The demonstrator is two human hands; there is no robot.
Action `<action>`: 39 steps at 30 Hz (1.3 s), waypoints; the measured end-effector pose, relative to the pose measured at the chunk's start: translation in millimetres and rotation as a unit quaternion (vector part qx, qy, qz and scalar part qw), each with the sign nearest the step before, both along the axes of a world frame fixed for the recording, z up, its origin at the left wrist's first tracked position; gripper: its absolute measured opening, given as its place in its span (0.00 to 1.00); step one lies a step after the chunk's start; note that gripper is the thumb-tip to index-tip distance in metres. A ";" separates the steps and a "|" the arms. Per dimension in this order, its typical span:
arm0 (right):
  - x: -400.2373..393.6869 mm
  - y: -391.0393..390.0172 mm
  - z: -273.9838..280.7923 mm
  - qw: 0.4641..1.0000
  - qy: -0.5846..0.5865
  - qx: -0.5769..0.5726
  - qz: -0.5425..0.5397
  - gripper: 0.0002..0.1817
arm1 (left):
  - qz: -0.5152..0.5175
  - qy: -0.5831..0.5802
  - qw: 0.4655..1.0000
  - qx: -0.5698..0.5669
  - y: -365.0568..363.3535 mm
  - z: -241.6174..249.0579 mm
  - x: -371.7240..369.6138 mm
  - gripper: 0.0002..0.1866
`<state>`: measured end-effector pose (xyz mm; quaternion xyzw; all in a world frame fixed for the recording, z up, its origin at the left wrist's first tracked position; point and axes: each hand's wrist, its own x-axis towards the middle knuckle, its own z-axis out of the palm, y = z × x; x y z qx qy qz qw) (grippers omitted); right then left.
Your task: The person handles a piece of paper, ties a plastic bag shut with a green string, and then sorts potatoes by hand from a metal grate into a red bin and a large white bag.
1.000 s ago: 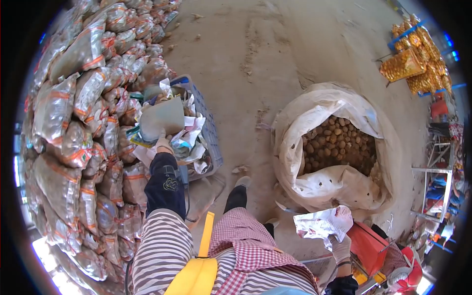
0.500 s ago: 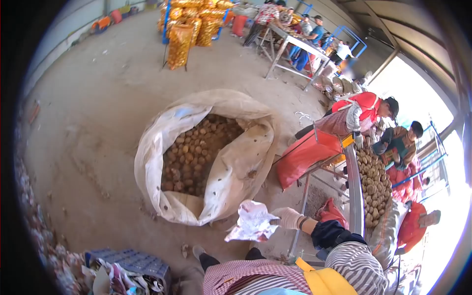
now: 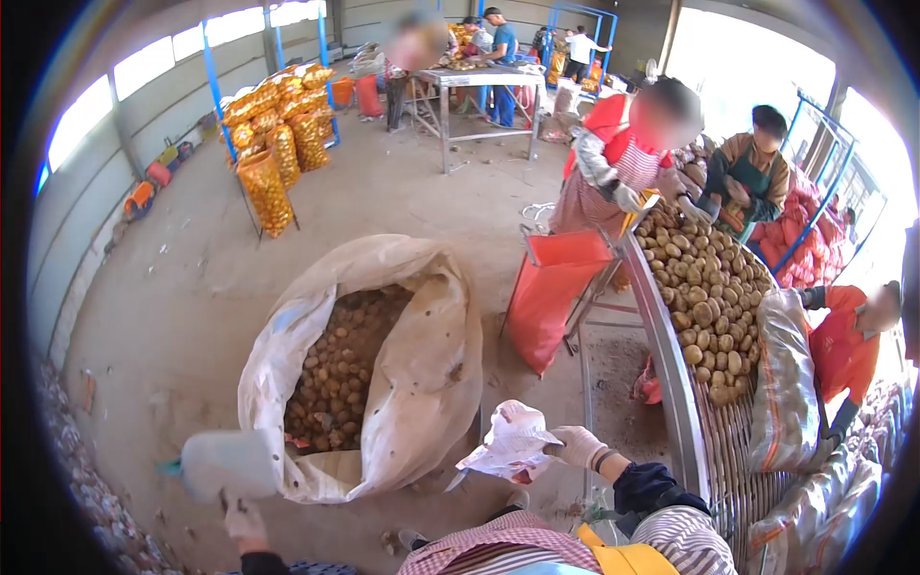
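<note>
Head view shows me my right hand [image 3: 578,446], gloved, with its fingers pinched together on a crumpled white bag [image 3: 513,444] held out over the floor just beside the big open sack [image 3: 422,374] of potatoes [image 3: 337,376]. My left hand [image 3: 245,522], also gloved, is wrapped around the handle of a pale plastic scoop [image 3: 228,464], which hangs at the sack's near-left edge, blurred, so I cannot tell whether anything lies in it

My worry is the bag: it is gripped by one bunched corner and hangs limp, so I judge it could slip from the glove, or stay collapsed and let potatoes roll past its mouth. The sack's folded rim sags low on the near side, and a knock from the scoop could pull it down and spill potatoes out

Underfoot is a dusty concrete floor [image 3: 192,287], with litter near my feet. To my right a sorting table [image 3: 714,287] slopes away, heaped with potatoes, with an orange bag [image 3: 551,292] hung at its side and several people working round it. Yellow mesh sacks [image 3: 273,144] stand stacked by the far wall, and more people gather at a metal table [image 3: 484,81] near the back
</note>
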<state>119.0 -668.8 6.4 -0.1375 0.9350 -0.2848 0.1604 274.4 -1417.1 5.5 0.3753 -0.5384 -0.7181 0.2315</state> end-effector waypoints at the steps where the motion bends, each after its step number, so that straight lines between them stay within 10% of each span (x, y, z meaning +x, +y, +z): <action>1: 3.7 26.3 1.7 1.000 0.000 -0.005 -0.005 0.20 | -0.089 -0.087 0.983 -0.133 62.5 22.2 -43.8 0.26; 4: 22.4 106.3 12.5 0.996 0.060 -0.027 -0.052 0.16 | -0.193 0.049 0.951 -0.237 208.9 23.7 -162.9 0.14; 7: 42.1 167.6 48.0 0.974 0.193 0.027 -0.118 0.08 | -0.260 0.046 0.957 0.123 381.2 100.4 -247.7 0.07; 16: 140.4 226.4 60.8 0.834 0.220 -0.057 -0.502 0.17 | -0.580 0.044 0.813 -0.023 702.0 141.0 -381.1 0.10; 19: 147.6 215.0 38.4 0.838 0.209 0.080 -0.497 0.17 | -0.635 0.067 0.768 -0.053 783.6 142.9 -412.1 0.10; 32: 58.5 291.3 37.6 0.847 0.133 0.020 -0.515 0.20 | -0.645 0.075 0.758 0.052 990.3 96.9 -599.0 0.05; 39: 4.6 317.3 72.2 0.620 0.182 -0.227 -0.729 0.16 | -0.696 0.083 0.712 -0.029 1042.0 56.6 -665.5 0.14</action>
